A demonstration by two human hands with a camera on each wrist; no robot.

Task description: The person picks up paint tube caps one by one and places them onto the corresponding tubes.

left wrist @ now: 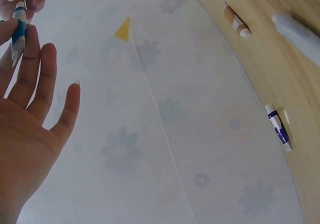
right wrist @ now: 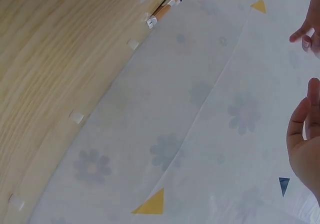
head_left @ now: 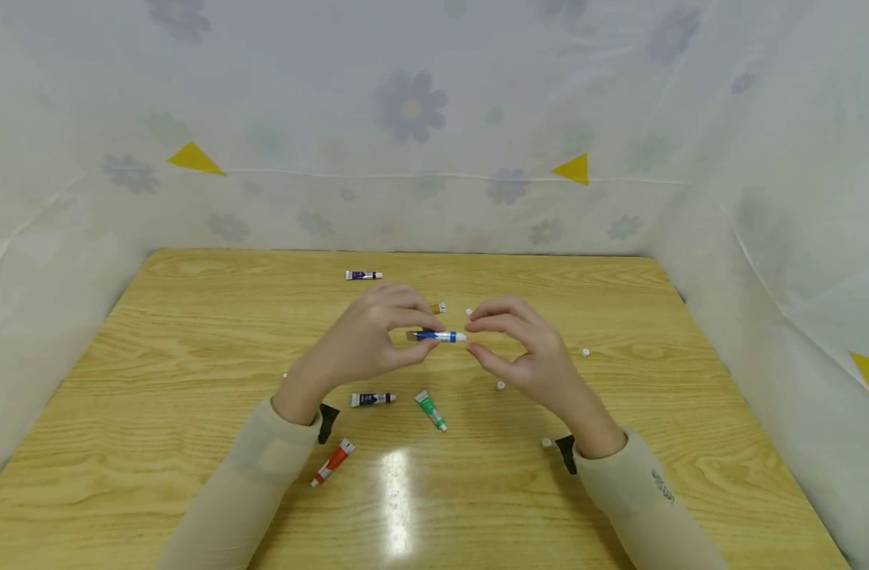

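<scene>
Above the middle of the pale wooden table (head_left: 192, 332), left hand (head_left: 366, 340) up in the air, fingers (head_left: 399, 317) pinched on a small blue-and-white paint tube (head_left: 438, 336), held level, white cap end toward the right hand (head_left: 527, 352). Right-hand fingers (head_left: 495, 321) curled, tips at the tube's cap end; whether clamped on the cap or just beside it, cannot tell. In the left wrist view, same tube (left wrist: 19, 28) gripped between thumb and fingertips, other fingers spread loose.

On the table below the hands: a dark navy tube (head_left: 372, 399), a green tube (head_left: 430, 410) lying slantwise, a red-orange tube (head_left: 332, 462) near the left sleeve. Farther back, a purple-and-white tube (head_left: 363, 275) and a brown tube (head_left: 438, 307) partly behind the left hand. Small white caps scattered loose, one (head_left: 501, 385) under the right hand, one (head_left: 586, 351) off to the right, one (head_left: 546, 442) beside the right wrist.
</scene>
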